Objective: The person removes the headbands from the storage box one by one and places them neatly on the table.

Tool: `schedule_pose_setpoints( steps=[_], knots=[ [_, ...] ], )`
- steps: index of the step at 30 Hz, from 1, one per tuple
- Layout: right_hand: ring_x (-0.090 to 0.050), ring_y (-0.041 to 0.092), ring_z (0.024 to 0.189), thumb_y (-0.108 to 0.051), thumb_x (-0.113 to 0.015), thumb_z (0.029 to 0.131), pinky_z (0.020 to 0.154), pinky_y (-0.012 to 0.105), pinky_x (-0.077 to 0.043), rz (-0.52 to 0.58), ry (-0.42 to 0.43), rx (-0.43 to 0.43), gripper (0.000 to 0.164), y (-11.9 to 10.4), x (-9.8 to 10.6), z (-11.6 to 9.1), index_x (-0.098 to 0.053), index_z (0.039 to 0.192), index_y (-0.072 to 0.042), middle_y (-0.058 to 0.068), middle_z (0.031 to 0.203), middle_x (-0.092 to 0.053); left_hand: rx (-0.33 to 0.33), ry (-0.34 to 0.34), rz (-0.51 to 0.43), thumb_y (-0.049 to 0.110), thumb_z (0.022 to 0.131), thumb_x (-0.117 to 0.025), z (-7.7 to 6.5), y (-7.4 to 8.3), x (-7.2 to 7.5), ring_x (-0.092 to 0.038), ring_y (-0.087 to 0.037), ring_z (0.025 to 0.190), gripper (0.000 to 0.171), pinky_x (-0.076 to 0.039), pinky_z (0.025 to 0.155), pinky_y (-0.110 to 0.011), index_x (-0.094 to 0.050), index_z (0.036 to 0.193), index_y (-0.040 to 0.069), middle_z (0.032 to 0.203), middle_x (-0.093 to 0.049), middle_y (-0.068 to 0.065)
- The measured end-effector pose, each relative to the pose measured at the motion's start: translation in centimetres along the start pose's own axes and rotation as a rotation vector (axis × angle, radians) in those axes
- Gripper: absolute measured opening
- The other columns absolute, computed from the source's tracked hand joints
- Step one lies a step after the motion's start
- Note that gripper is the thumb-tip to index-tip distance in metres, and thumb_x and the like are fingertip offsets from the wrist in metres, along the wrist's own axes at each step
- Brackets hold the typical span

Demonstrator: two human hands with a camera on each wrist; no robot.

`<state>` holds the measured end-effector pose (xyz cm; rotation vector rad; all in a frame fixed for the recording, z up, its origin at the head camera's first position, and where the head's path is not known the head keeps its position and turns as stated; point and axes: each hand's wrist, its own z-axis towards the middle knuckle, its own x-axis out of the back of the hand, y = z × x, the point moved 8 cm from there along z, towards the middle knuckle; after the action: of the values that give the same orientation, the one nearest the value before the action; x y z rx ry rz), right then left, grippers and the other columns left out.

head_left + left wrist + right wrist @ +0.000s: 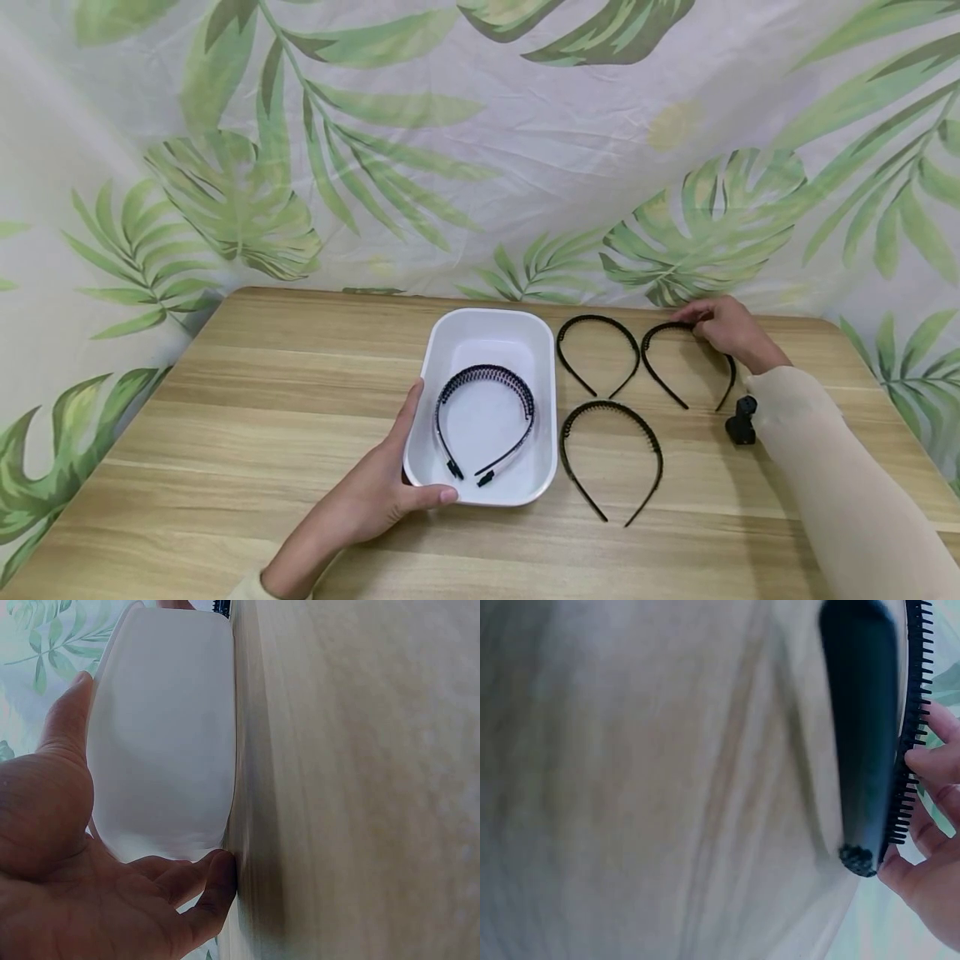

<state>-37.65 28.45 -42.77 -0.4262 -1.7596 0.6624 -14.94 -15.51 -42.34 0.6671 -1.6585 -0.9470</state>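
Note:
In the head view, my left hand [375,492] grips the near left corner of a white rectangular tray [556,392], thumb on the front rim, fingers along the left side. Stacked dark headbands [487,368] lie inside it, their ends pointing toward me. Over at the back right, my right hand [726,327] pinches the top of a black toothed headband [655,377]. The right wrist view has the thumb and fingers [922,761] on its toothed band. The tray's white side wall [165,727] fills much of the left wrist view.
Right of the tray lie two more black headbands, one at the back [597,317] and one nearer [613,406]. A small black device [741,421] sits at the right cuff. The wooden table [225,433] meets a leaf-print cloth [420,192] at its back edge.

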Motion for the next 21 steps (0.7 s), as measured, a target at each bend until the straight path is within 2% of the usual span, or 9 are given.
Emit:
schedule_pose_setpoints(
  steps=[9, 15, 18, 21],
  knots=[
    [-0.053, 0.046, 0.128, 0.011, -0.045, 0.098, 0.084, 0.04, -0.043, -0.014, 0.016, -0.01, 0.043, -0.02, -0.05, 0.15, -0.067, 0.135, 0.003, 0.031, 0.141, -0.057, -0.005, -0.001, 0.01, 0.037, 0.081, -0.091, 0.02, -0.03, -0.01, -0.045, -0.032, 0.147, 0.133, -0.029, 0.121, -0.058, 0.007, 0.17, 0.024, 0.173, -0.023, -0.019],
    [-0.052, 0.049, 0.13, 0.011, -0.044, 0.098, 0.082, 0.041, -0.041, -0.032, 0.035, -0.002, 0.045, -0.14, 0.09, 0.09, -0.069, 0.134, 0.002, 0.033, 0.141, -0.058, -0.006, 0.0, 0.016, 0.037, 0.081, -0.091, 0.0, -0.03, -0.02, -0.045, -0.032, 0.147, 0.132, -0.029, 0.12, -0.058, 0.006, 0.17, 0.025, 0.173, -0.023, -0.019],
    [-0.053, 0.05, 0.129, 0.011, -0.042, 0.097, 0.084, 0.044, -0.043, -0.059, 0.059, 0.021, 0.046, -0.34, 0.2, 0.01, -0.07, 0.132, 0.002, 0.033, 0.138, -0.061, -0.003, -0.001, 0.015, 0.037, 0.081, -0.091, -0.01, -0.04, -0.02, -0.045, -0.032, 0.147, 0.132, -0.03, 0.12, -0.058, 0.007, 0.17, 0.025, 0.173, -0.023, -0.019],
    [-0.053, 0.052, 0.129, 0.009, -0.041, 0.098, 0.096, 0.055, -0.048, -0.099, 0.084, 0.046, 0.045, -0.58, 0.26, -0.2, -0.07, 0.132, 0.002, 0.033, 0.137, -0.062, 0.0, 0.0, 0.014, 0.037, 0.081, -0.091, -0.01, -0.05, 0.01, -0.045, -0.032, 0.147, 0.132, -0.03, 0.12, -0.057, 0.007, 0.17, 0.025, 0.173, -0.023, -0.02]
  ],
)
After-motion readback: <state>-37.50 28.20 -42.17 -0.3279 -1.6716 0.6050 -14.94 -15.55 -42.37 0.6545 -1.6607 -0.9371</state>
